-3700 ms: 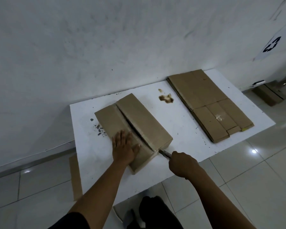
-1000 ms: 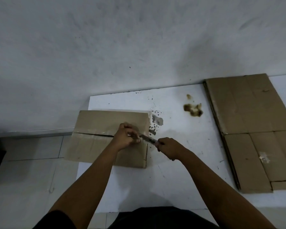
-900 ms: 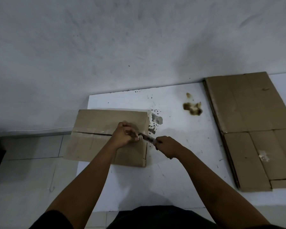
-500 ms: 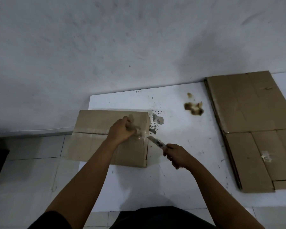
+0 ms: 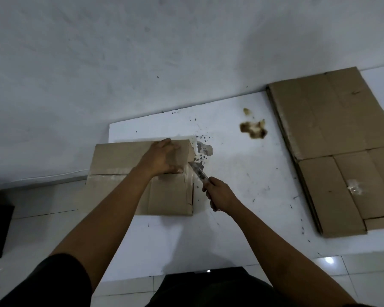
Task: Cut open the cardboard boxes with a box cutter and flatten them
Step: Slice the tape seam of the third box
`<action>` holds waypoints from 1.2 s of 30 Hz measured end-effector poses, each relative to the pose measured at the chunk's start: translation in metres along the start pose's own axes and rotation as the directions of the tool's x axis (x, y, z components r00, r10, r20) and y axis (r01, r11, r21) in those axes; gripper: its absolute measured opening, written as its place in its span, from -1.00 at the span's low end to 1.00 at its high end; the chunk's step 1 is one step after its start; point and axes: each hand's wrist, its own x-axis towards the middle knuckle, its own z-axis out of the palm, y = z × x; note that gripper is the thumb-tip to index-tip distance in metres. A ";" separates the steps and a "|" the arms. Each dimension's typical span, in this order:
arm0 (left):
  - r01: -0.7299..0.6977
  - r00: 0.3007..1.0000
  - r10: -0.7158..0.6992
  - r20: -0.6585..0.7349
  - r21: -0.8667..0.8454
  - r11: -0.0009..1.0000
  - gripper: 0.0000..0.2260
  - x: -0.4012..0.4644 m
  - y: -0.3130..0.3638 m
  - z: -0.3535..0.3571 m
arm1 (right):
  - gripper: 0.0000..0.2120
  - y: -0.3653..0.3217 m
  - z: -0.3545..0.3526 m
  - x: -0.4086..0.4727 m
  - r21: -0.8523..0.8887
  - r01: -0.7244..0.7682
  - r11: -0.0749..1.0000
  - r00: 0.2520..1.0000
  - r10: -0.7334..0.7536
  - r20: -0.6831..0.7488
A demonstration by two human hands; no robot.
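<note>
While the left hand (image 5: pixel 162 159) lies flat on the far half of the cardboard box (image 5: pixel 120 180), fingers straight and pressing down, the right hand (image 5: pixel 220 193) has its fingers wrapped tight round the handle of the box cutter (image 5: pixel 198 172). The cutter's blade points up and away from the person, its tip right at the box's right-hand end, just beside the left thumb (whether the edge is actually in the cardboard cannot be told). The box sits at the left edge of the white table (image 5: pixel 242 207), its left part hanging out over the tiled floor (image 5: pixel 42 207), with a taped seam running along its top. To the right, well apart from the box, a stack of flattened cardboard (image 5: pixel 341 140) lies on the table. Between them are a brown stain (image 5: pixel 253 129) and a scatter of dark chipped marks (image 5: pixel 203 149).
</note>
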 end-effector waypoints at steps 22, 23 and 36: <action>0.076 0.984 -0.097 -0.150 -0.143 0.987 -0.30 0.008 0.010 0.020 | -0.70 0.000 0.014 -0.024 -0.222 0.044 0.974 0.998 -0.054 -0.037; 0.079 0.983 -0.101 -0.151 -0.149 0.986 -0.31 0.008 0.011 0.020 | -0.70 0.000 0.014 -0.025 -0.239 0.047 0.970 0.998 -0.057 -0.035; -0.052 0.998 0.050 -0.040 -0.043 0.998 -0.16 -0.002 -0.006 0.008 | -0.68 0.018 0.022 -0.038 -0.113 -0.059 0.992 0.998 0.056 -0.027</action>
